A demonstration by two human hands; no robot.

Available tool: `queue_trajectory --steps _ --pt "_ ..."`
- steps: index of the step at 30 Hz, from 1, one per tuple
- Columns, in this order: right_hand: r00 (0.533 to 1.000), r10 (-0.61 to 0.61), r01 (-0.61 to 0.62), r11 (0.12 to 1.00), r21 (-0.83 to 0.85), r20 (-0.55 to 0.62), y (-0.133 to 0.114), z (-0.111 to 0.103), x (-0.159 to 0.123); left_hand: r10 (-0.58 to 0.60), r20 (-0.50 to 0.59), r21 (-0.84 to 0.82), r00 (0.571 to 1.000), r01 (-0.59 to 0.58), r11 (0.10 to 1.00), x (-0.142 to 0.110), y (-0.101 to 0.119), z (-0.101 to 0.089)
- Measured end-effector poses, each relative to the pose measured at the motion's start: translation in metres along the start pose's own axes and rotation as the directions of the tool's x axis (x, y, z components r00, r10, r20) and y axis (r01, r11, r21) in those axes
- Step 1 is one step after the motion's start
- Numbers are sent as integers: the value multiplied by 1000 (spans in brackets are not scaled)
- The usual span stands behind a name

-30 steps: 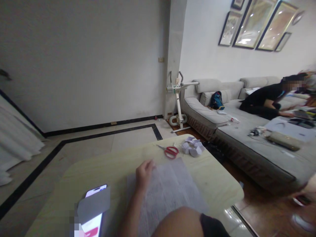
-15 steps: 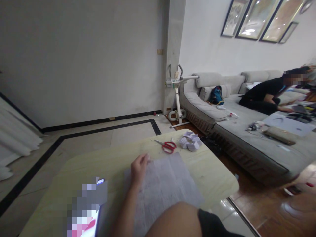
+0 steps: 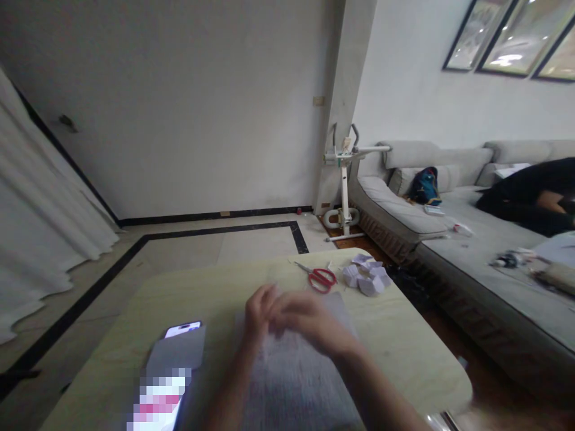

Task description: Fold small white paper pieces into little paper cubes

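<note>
My left hand [image 3: 259, 315] is raised over the left edge of a grey mat [image 3: 300, 377], its fingers closed in a pinch. Whatever lies between them is too small to make out. My right hand [image 3: 308, 314], slightly blurred, reaches over from the right with its fingers pressed together against the left hand's fingertips. Beyond the mat lie scissors [image 3: 321, 279] with red handles, blades toward the left. To their right is a cluster of folded white paper pieces [image 3: 367, 275].
A lit phone [image 3: 157, 413], partly under a grey flap [image 3: 177, 354], lies on the table [image 3: 417, 359] at left. A white exercise bike [image 3: 344, 185] stands by the pillar. The sofa [image 3: 485, 257] holds a backpack [image 3: 426, 186] and a seated person [image 3: 530, 191] in black.
My right hand has come in from the lower right and met my left hand above the mat. A bent knee no longer shows over the mat. The view has turned left.
</note>
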State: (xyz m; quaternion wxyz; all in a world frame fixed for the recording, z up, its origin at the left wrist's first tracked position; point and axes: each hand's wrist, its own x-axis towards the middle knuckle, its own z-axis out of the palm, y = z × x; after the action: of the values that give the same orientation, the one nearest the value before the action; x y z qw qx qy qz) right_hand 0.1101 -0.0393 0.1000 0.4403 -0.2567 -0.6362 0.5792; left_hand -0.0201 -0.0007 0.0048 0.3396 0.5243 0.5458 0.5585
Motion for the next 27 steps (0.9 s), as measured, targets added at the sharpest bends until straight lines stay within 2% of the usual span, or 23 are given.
queue_trajectory --steps 1,2,4,7,9,12,16,19,23,27 --pt "989 17 -27 998 -60 -150 9 -12 6 18 13 -12 1000 -18 1000 0 0 0" --pt "957 13 -53 990 -133 -290 20 -22 12 31 28 -25 999 -30 999 0 0 1" --pt "931 8 -105 963 -248 -365 43 -38 22 15 51 -57 999 -12 998 0 -3 2" --pt "940 9 -119 946 -301 -341 71 -46 29 -9 85 -24 996 12 1000 1 -9 5" --pt "952 15 -116 942 -315 -307 80 -47 29 -4 128 4 992 3 1000 1 -13 6" --pt "954 4 -99 948 -303 -299 83 -49 26 -8 157 -20 987 12 1000 0 -16 8" --pt "904 35 -123 976 -182 -427 85 -53 20 -83 132 -86 988 95 992 -1 -15 11" --pt "875 55 -134 982 -132 -481 89 -53 19 -100 116 -102 988 112 988 -1 -11 11" --pt "883 67 -151 978 -144 -465 93 -53 18 -79 74 -71 994 85 994 1 -6 8" --pt "902 34 -149 961 -235 -431 92 -55 17 -53 56 -25 997 55 998 -1 -6 7"
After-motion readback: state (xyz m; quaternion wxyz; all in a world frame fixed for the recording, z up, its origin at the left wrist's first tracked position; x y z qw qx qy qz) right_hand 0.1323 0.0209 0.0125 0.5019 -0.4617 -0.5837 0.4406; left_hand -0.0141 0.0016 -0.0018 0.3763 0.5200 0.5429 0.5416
